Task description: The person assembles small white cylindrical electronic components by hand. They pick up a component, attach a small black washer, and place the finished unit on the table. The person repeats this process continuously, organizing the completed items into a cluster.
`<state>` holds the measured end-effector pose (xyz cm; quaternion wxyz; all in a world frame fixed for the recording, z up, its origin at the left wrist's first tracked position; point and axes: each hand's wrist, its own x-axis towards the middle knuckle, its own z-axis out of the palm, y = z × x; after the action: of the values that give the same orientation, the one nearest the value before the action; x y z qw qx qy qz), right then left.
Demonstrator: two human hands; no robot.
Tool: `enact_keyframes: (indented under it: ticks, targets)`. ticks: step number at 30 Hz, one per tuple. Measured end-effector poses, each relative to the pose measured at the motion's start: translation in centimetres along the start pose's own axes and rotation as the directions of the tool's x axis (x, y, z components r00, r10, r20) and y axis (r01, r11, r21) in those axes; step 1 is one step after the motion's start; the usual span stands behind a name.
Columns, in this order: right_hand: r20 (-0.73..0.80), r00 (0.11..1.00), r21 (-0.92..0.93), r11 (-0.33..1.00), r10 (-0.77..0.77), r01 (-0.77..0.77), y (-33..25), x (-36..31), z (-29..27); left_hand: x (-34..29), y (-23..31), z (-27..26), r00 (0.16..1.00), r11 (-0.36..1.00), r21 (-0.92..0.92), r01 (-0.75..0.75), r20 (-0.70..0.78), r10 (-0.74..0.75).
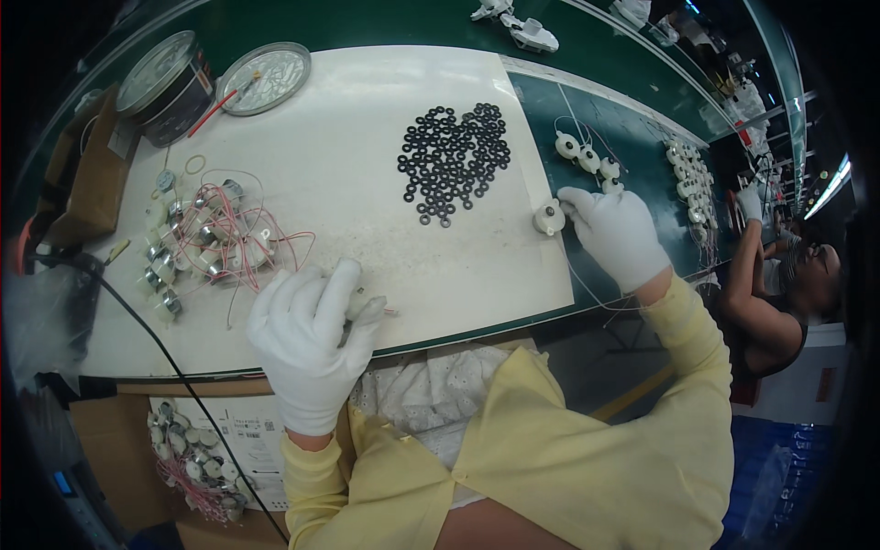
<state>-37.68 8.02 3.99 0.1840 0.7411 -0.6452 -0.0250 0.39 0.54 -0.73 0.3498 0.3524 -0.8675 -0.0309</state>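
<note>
My left hand [307, 344], in a white glove, is closed over the front part of the white board. Between its thumb and fingers shows a small pale motor [358, 301] with a short wire end. My gloved right hand [621, 234] pinches a round white motor [548, 218] at the board's right edge; a thin wire hangs below that hand. To the left lies a heap of small motors [209, 236] with tangled red and white wires. Many black rubber rings [449, 156] are spread out between the hands, farther back. Several white motors [587, 156] stand in a row just beyond my right hand.
A round tin [163, 87] stands back left by its lid [266, 81], where a red-handled brush [213, 112] rests. More motors [695, 183] line the green table's right side. Below the table edge, a cardboard box [119, 449] holds motors. A black cable crosses the left side. Another person [770, 302] works at right.
</note>
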Motion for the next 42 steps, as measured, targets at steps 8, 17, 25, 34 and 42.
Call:
enact_keyframes:
  ticks: [8, 17, 25, 34, 42]
  targets:
    - [-0.233, 0.968, 0.085, 0.99, -0.088, 0.11, -3.6, 0.5, -1.8, -0.1, -0.1, 0.2, 0.999, 0.999, 0.029, -0.033, -0.015, 0.034]
    - [-0.11, 0.975, 0.086, 0.98, 0.191, -0.182, 0.9, -2.5, 0.4, -0.7, -0.6, 0.5, 0.998, 0.998, 0.018, -0.055, -0.041, 0.055]
    - [-0.168, 0.925, 0.416, 0.875, 0.342, -0.248, 3.8, -5.8, -2.2, -0.6, -0.7, 0.5, 0.993, 0.994, 0.049, -0.102, -0.06, 0.105]
    - [-0.55, 0.171, 0.723, 0.569, 0.817, -0.392, 3.7, -10.3, -11.9, -2.7, -0.3, 0.3, 0.91, 0.632, -0.728, 0.267, -0.026, -0.414]
    - [0.305, 0.843, 0.606, 0.592, 0.443, -0.531, 0.4, -8.7, -5.4, -1.8, 0.3, 0.3, 0.94, 0.742, -0.627, 0.236, -0.046, -0.337]
